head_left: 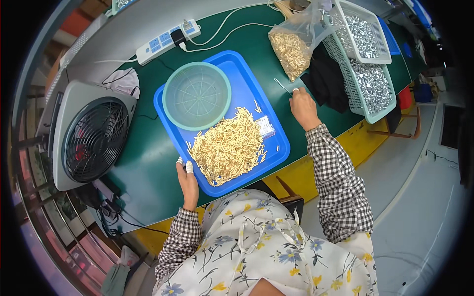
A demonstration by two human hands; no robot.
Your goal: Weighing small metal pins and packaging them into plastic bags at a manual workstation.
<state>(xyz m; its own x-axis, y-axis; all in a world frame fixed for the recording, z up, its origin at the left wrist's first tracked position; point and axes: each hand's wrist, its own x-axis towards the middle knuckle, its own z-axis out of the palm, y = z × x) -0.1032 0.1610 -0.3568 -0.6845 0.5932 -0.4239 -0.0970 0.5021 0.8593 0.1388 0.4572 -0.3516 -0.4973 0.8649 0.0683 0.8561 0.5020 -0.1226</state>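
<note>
A blue tray [279,150] lies slanted on the table in front of me. It carries a heap of small brass-coloured pins [227,148], a round pale green sieve [197,96] and a small clear packet [265,127]. At the tray's near left edge my left hand [188,185] is closed on the rim, white covers on its thumb and a finger; its other fingers are hidden. Right of the tray, my right hand [303,107] is closed, its covered fingertip at the near end of a thin silvery pair of tweezers [282,86] low over the table.
A clear bag of brass-coloured pins [292,52] stands at the back, beside a black cloth [326,81]. Baskets of silvery metal parts [373,89] are stacked at the right. A grey fan [96,138] stands left, a power strip [168,42] behind the tray.
</note>
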